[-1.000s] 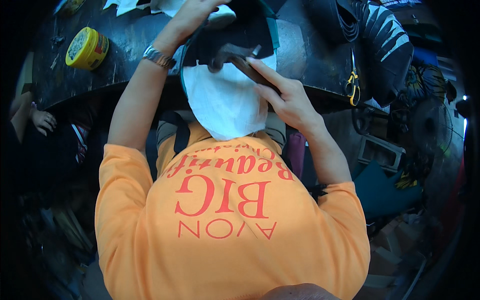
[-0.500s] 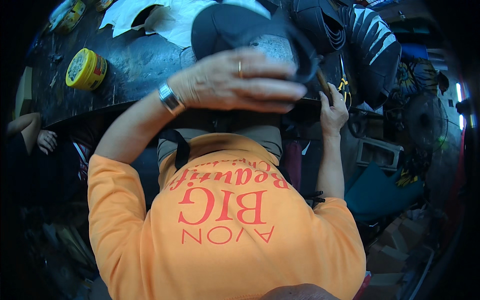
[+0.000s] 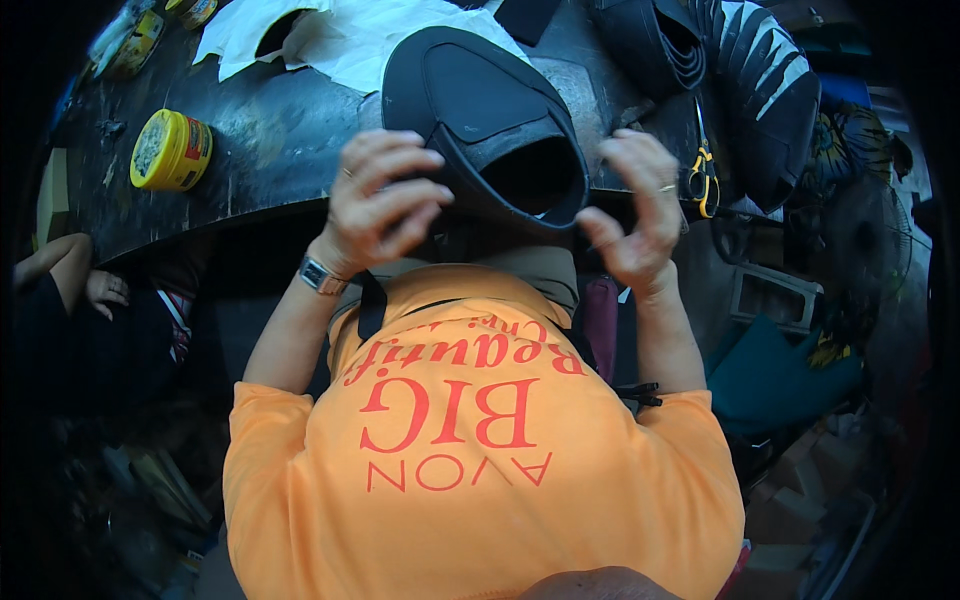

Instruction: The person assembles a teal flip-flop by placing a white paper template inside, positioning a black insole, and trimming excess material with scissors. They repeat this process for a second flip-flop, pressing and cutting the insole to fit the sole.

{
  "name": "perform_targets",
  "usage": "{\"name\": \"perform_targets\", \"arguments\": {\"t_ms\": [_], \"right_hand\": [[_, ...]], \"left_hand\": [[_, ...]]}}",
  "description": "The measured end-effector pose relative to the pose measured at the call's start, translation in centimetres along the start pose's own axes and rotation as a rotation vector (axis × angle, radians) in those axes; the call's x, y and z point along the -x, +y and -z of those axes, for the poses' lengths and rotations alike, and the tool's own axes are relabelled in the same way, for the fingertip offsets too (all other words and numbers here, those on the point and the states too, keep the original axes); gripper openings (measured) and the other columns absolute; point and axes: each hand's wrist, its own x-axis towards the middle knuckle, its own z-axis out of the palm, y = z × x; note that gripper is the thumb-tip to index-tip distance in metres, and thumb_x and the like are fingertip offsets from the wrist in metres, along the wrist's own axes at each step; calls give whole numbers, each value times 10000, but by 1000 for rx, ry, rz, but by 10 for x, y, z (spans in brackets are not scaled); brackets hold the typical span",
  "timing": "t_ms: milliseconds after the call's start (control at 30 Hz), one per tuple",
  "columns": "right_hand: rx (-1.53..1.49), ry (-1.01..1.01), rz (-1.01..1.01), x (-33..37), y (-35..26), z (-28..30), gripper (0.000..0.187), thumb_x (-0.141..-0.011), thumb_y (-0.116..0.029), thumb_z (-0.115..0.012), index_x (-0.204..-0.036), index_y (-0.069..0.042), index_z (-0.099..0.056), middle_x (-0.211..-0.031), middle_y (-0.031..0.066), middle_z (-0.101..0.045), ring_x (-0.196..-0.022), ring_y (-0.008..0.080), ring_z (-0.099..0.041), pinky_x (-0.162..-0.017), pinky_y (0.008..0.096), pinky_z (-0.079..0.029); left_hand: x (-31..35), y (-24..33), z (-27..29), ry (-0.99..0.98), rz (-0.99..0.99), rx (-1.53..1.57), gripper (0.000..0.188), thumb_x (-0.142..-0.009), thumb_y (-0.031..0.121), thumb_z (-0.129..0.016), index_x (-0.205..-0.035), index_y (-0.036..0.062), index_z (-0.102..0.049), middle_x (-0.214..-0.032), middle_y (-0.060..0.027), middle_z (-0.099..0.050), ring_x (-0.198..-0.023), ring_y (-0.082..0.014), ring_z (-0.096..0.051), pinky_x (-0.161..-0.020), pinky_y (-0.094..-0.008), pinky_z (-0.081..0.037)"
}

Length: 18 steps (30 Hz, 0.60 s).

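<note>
A black shoe upper point(image 3: 490, 95) stands at the front edge of the bench, its dark opening tilted toward me. Just left of it is my left hand point(image 3: 385, 200), fingers apart and loosely curled, blurred at the tips. On the other side my right hand point(image 3: 640, 205) has its fingers spread, with the thumb close to the upper's lower rim; whether it touches cannot be made out. Neither hand holds anything that I can see. A greyish slab point(image 3: 572, 85) lies partly hidden behind the upper.
Yellow-handled scissors point(image 3: 703, 180) lie at the bench's right edge. Beyond are a rolled black piece point(image 3: 655, 50) and several stacked black uppers point(image 3: 770, 120). A yellow tub point(image 3: 180, 150) stands left, white sheets point(image 3: 350, 45) behind. Another person's hand point(image 3: 105, 290) rests at far left.
My left hand has drawn back left from over the upper. The upper now faces me with its opening. The wooden handle has left my right hand, which has moved left toward the upper.
</note>
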Motion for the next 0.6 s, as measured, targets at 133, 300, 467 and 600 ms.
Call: {"name": "perform_targets", "arguments": {"t_ms": [133,300,467,600], "right_hand": [[112,-356,121,-18,-29,-21,339,-800,-358,-815,-977,-91,-706,-947,77,-628,-1092,289,-600,-1047,492,-395],[-11,-280,-8,-31,-30,-4,183,-822,-149,-801,-948,-57,-706,-816,69,-611,-932,278,-608,-890,453,-499],[-97,144,-154,-48,-4,44,179,-832,-45,-799,-983,3,-714,-914,116,-654,-873,257,-616,-794,343,-501],[134,574,-56,-49,21,76,170,-884,19,-761,-1037,30,-688,-1011,122,-674,-970,213,-637,-866,294,-487]], "left_hand": [[-2,-26,2,107,346,-20,128,-847,40,-727,-961,85,-761,-1129,-80,-700,-1144,-292,-622,-995,-398,-481],[-11,-55,-5,216,546,120,122,-922,48,-695,-1027,58,-757,-1138,-81,-706,-1107,-235,-645,-983,-345,-483],[-4,-65,-9,192,656,245,126,-945,42,-665,-1044,32,-740,-1142,-89,-703,-1106,-208,-644,-988,-324,-475],[3,-65,-7,153,619,179,117,-944,29,-653,-1033,20,-730,-1132,-95,-699,-1105,-220,-642,-1000,-331,-470]]}}
